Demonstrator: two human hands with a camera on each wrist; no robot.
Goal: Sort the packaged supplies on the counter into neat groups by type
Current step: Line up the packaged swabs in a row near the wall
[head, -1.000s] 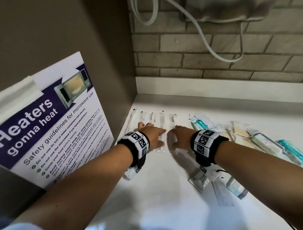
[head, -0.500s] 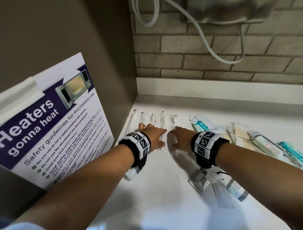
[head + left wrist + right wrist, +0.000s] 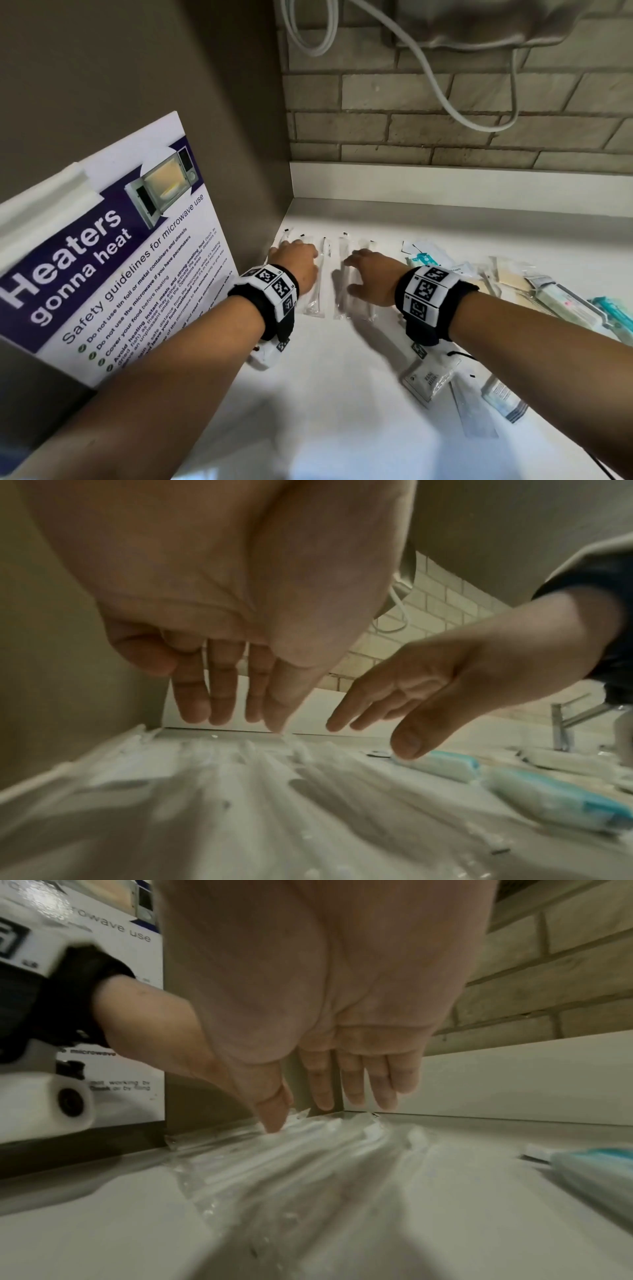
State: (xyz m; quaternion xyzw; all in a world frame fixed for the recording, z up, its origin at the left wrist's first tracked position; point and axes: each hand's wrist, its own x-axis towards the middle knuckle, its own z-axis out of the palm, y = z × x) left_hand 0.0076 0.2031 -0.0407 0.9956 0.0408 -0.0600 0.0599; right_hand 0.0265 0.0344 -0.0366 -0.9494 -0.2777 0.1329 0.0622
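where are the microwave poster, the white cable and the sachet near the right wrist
microwave poster point(image 3: 113, 260): head view, on its purple title band.
white cable point(image 3: 442, 92): head view, on the stretch crossing the brick wall.
sachet point(image 3: 428, 378): head view, on its printed white face.

The scene is seen by the head camera from above, looking forward and down into the corner of the white surface point(image 3: 342, 394), where the grey brick wall point(image 3: 445, 102) stands behind. Each wrist camera is placed very low and close under its palm, facing along the fingers toward that corner. The row of long clear plastic packets point(image 3: 346, 274) point(image 3: 240, 791) point(image 3: 291, 1164) is shared by all three views.
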